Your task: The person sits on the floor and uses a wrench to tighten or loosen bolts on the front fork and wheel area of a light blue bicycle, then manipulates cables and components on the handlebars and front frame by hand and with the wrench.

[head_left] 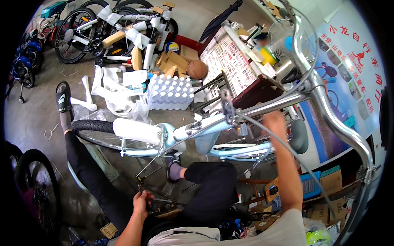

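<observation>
A pale blue bicycle (221,123) stands across in front of me, its front wheel with a white mudguard (137,130) to the left and its silver handlebar (324,96) high at the right. My left hand (141,201) is low between my knees, fingers closed round a slim dark hand tool (140,182) whose exact kind I cannot make out. My right hand (275,123) is raised beside the bicycle's frame, behind a grey cable (262,126). It is smeared, and its fingers are too unclear to show whether they hold anything.
Bottled water in a shrink-wrapped pack (170,92) stands beyond the front wheel, near plastic wrapping (119,96) and a brown ball (197,69). Wrapped bicycles (123,35) lean at the back. Black tyres (37,180) are at my left. A fan (287,41) stands behind the handlebar.
</observation>
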`<state>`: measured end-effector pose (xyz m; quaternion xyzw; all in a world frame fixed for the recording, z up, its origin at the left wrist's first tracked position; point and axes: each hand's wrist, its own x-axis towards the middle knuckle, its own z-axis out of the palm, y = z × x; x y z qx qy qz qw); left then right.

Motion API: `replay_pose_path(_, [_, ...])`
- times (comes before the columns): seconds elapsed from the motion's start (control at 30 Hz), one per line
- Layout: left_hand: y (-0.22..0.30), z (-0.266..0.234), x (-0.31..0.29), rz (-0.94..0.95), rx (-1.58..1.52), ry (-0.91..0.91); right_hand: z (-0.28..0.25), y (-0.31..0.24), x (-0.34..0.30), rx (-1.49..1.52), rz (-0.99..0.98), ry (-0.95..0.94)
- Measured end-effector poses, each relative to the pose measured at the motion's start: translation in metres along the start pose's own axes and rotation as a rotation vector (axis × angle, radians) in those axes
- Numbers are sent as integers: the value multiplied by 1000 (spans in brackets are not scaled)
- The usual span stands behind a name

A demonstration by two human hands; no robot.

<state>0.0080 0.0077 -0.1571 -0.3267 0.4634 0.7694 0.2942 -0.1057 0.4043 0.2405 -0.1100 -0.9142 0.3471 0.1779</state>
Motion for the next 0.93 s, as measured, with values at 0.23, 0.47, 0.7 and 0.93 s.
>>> replay_pose_path(0.23, [-11,-12,12,9,116,73,-69,-153,232,297,-213,219])
replay_pose_path(0.47, [-3,5,20,61,218,60,-77,-241,257,-114,-117,25])
replay_pose_path(0.7, [-4,4,16,74,275,42,-70,-241,267,-98,-163,-50])
replay_pose_path(0.93, [-13,-7,10,92,252,61,-23,-227,274,24,-50,-178])
